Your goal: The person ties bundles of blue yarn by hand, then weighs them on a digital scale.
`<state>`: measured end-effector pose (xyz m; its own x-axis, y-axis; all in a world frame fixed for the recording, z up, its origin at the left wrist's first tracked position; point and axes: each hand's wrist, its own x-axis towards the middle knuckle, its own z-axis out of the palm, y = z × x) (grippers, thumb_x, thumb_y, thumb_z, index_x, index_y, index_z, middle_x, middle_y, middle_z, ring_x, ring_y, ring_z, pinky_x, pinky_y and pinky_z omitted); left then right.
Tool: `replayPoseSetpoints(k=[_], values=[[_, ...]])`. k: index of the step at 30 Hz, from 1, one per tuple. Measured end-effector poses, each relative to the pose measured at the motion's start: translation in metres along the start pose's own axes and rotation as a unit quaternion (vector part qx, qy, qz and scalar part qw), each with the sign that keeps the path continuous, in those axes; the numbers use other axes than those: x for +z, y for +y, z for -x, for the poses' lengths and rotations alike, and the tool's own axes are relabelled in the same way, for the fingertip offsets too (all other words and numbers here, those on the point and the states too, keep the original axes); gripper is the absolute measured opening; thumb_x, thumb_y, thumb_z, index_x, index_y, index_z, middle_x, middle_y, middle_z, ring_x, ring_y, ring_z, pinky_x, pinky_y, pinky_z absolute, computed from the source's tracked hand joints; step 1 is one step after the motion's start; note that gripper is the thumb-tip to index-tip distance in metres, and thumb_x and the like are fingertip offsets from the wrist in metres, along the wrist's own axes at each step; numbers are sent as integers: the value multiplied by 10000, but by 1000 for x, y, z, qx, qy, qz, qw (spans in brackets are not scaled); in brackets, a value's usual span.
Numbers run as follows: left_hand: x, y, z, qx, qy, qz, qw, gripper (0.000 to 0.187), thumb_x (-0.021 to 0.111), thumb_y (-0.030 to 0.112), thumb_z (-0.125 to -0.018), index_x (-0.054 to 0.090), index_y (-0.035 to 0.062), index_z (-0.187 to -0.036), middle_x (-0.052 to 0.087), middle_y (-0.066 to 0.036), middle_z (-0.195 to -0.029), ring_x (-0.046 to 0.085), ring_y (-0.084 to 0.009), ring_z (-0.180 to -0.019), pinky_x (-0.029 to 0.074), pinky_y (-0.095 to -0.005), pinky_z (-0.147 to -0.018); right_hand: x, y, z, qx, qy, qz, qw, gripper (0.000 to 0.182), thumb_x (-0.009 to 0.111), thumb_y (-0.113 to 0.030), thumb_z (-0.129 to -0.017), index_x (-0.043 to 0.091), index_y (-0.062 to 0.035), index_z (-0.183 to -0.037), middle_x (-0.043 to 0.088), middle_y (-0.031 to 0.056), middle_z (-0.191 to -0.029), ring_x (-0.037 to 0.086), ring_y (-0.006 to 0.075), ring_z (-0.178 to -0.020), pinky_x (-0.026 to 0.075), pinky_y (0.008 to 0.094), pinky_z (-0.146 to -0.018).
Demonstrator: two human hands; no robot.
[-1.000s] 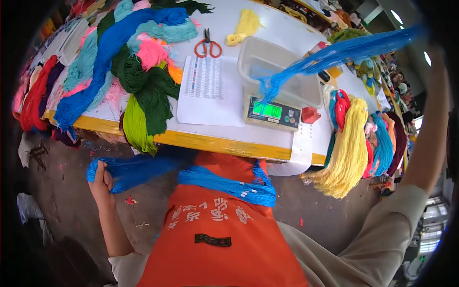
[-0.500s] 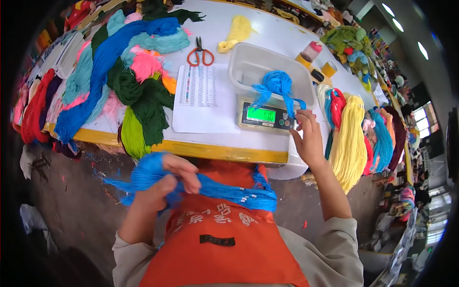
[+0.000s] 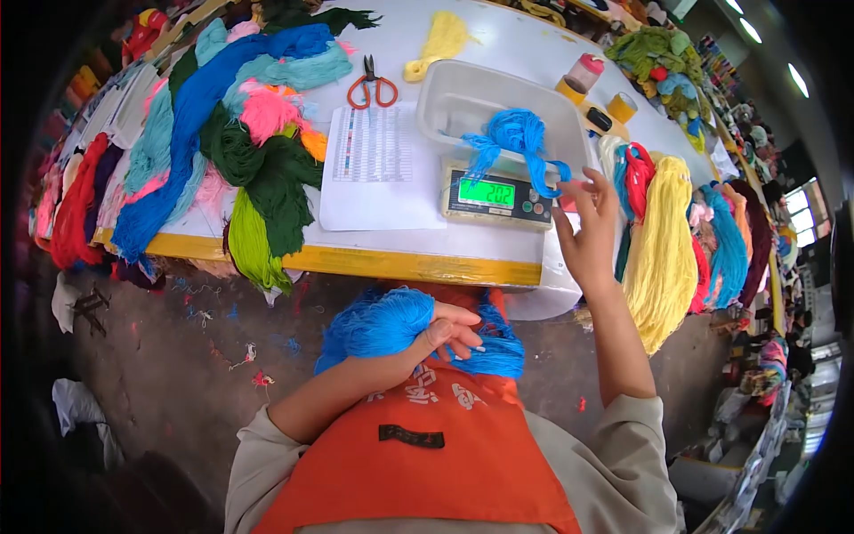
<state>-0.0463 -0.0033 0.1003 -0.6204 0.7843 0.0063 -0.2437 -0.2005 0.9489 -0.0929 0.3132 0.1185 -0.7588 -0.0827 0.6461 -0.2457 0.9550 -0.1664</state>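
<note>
A hank of bright blue yarn (image 3: 378, 327) bunches over my left hand (image 3: 452, 331), whose fingers curl round it in front of the orange apron (image 3: 418, 472). More of the blue strands hang beside that hand against the apron. On the table, a smaller blue yarn bundle (image 3: 516, 133) lies in a translucent plastic tub (image 3: 436, 98), one tail drooping over the front rim. The tub rests on a digital scale (image 3: 489, 198) with a lit green display that seems to read 20.2. My right hand (image 3: 592, 222) is beside the hanging tail, thumb and fingers apart.
Left of the tub are a printed sheet (image 3: 369, 200), red-handled scissors (image 3: 371, 87) and a pile of coloured yarn (image 3: 276, 169). Yellow yarn (image 3: 440, 44) lies behind. At right, several hanks (image 3: 658, 258) hang over the yellow table edge (image 3: 409, 265); a pink-capped bottle (image 3: 584, 71) stands behind.
My left hand has swung rightward across the apron with the blue hank, now gathered closer. My right hand stays by the scale, its fingers a little more spread. The display shows a higher number.
</note>
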Motion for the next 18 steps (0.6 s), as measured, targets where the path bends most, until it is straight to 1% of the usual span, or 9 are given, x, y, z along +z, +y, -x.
replayPoseSetpoints(k=[4, 5, 7, 8, 9, 11, 12, 14, 18], values=[[3, -6, -3, 24, 46, 3, 999, 412, 422, 287, -1076, 541, -37, -1300, 687, -198, -1141, 685, -229, -980, 532, -338, -825, 18, -7, -11, 10, -37, 92, 995, 352, 778, -115, -773, 658, -111, -1104, 460, 164, -1393, 417, 375, -1262, 310, 493, -1052], [0, -1, -3, 25, 57, -18, 998, 505, 419, 367, -1072, 500, -34, -1369, 637, -190, -1269, 647, -262, -1112, 509, -376, -952, 22, -10, -11, 4, -49, 142, 989, 315, 774, -129, -781, 659, -109, -1074, 460, 153, -1396, 404, 375, -1270, 289, 501, -1059], [-11, -16, -9, 100, 105, 10, 989, 584, 417, 423, -1062, 455, -36, -1422, 542, -193, -1406, 554, -278, -1273, 437, -415, -1065, 21, -30, -9, 18, -22, 45, 999, 209, 748, -140, -814, 636, -100, -986, 585, 115, -1204, 467, 351, -1192, 290, 502, -1032], [-10, -8, -14, 137, 101, 54, 984, 650, 428, 460, -1048, 392, -31, -1472, 425, -180, -1515, 407, -266, -1408, 311, -434, -1164, 17, -44, -3, 52, -37, -16, 998, 182, 736, -136, -825, 627, -93, -964, 631, 107, -1100, 507, 343, -1137, 314, 486, -1013], [-11, -7, -20, 144, 105, 103, 979, 659, 431, 462, -1046, 373, -28, -1483, 394, -174, -1538, 358, -257, -1436, 272, -434, -1182, 17, -54, 7, 97, -92, -150, 980, 126, 692, -150, -905, 608, -75, -962, 634, 70, -882, 584, 239, -926, 417, 391, -892], [-11, -1, -28, 137, 101, 168, 971, 704, 434, 482, -1041, 306, -13, -1524, 395, -139, -1531, 343, -215, -1429, 215, -395, -1198, 8, -103, 19, 259, -200, -500, 802, 113, 613, -158, -989, 594, -47, -994, 611, 37, -842, 561, 132, -786, 456, 288, -757], [-12, 0, -31, 132, 105, 165, 972, 704, 434, 482, -1041, 306, -13, -1524, 395, -139, -1531, 343, -215, -1429, 215, -395, -1198, 14, -112, 29, 225, -216, -562, 766, 117, 570, -151, -1021, 586, -36, -1031, 596, 10, -853, 527, 70, -778, 446, 240, -712], [-11, 0, -36, 110, 20, 220, 969, 723, 429, 498, -1039, 291, -7, -1537, 457, -112, -1455, 398, -186, -1360, 257, -355, -1166, 8, -134, 29, 229, -209, -615, 725, 104, 578, -122, -1010, 588, -29, -1057, 597, 10, -883, 535, 87, -803, 447, 244, -752], [-3, -6, -43, 100, 59, 194, 974, 719, 441, 484, -1040, 292, -13, -1537, 494, -94, -1386, 436, -168, -1292, 284, -338, -1142, 24, -124, 40, 155, -189, -552, 797, 109, 591, -92, -994, 608, -40, -1089, 593, 3, -947, 532, 82, -860, 437, 238, -789]])
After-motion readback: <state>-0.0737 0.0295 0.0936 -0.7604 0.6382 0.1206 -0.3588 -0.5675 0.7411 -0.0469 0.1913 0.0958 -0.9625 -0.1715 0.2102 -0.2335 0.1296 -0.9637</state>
